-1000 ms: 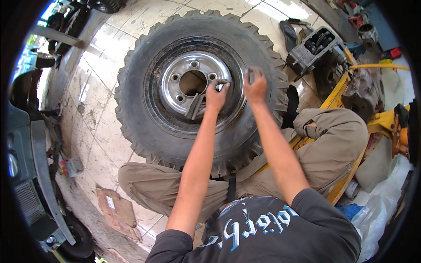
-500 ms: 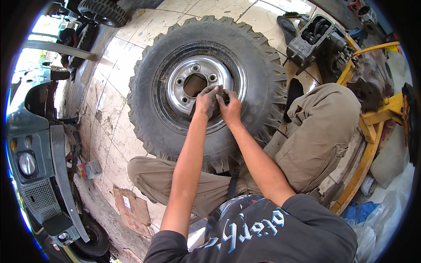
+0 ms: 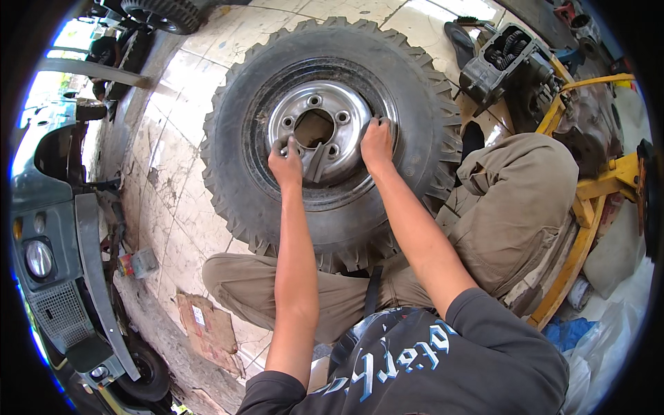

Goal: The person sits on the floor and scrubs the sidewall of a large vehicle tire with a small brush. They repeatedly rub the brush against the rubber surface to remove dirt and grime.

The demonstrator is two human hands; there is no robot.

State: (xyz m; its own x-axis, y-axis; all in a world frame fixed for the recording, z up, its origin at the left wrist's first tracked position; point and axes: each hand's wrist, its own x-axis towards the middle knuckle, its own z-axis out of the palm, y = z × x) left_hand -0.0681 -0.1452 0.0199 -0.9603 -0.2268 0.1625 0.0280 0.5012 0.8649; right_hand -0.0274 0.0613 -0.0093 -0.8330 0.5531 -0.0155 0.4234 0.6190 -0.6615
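A large off-road tyre [image 3: 238,117] lies flat on the floor before my crossed legs, mounted on a steel wheel rim [image 3: 356,107]. My left hand [image 3: 285,163] is closed at the lower left of the raised centre, thumb and fingers drawn together. Across at the right side of the rim, my right hand [image 3: 377,146] is curled with its knuckles up. What either hand pinches, if anything, is hidden or too small to name. Between them, a dark folded strip [image 3: 317,163] rests on the rim below the centre hole, touching neither hand.
An opened gearbox housing [image 3: 501,59] with gears stands at the far right, near a yellow metal stand [image 3: 588,242]. A green vehicle front [image 3: 52,263] is on the left. Flattened cardboard [image 3: 207,332] lies on the tiles [image 3: 176,200], and clear plastic [image 3: 609,353] at lower right.
My hands, together over the lower right of the rim's centre before, have parted to left and right. The dark strip now shows between them. The view has shifted slightly.
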